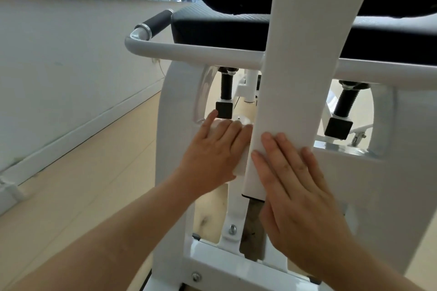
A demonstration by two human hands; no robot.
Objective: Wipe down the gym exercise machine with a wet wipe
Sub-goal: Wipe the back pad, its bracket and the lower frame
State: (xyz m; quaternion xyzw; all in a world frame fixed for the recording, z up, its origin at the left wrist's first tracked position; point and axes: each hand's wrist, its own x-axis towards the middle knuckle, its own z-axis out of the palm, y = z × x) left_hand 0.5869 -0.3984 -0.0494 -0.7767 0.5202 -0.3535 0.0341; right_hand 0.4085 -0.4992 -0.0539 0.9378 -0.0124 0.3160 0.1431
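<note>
The gym machine has a white steel frame (175, 111) with a wide upright post (293, 82) in the middle and black seat pads (227, 28) above. My left hand (212, 153) lies flat with straight fingers, pressing a white wet wipe (241, 163) against the frame just left of the post. The wipe shows at the fingertips and under the palm's right edge. My right hand (298, 186) rests flat on the lower end of the post, fingers straight, holding nothing.
A black-gripped handle (158, 22) sticks out at the upper left on a white rail (189, 51). Two black threaded stops (225, 97) (341, 113) hang under the seat. A white wall and light wood floor (82, 184) lie to the left.
</note>
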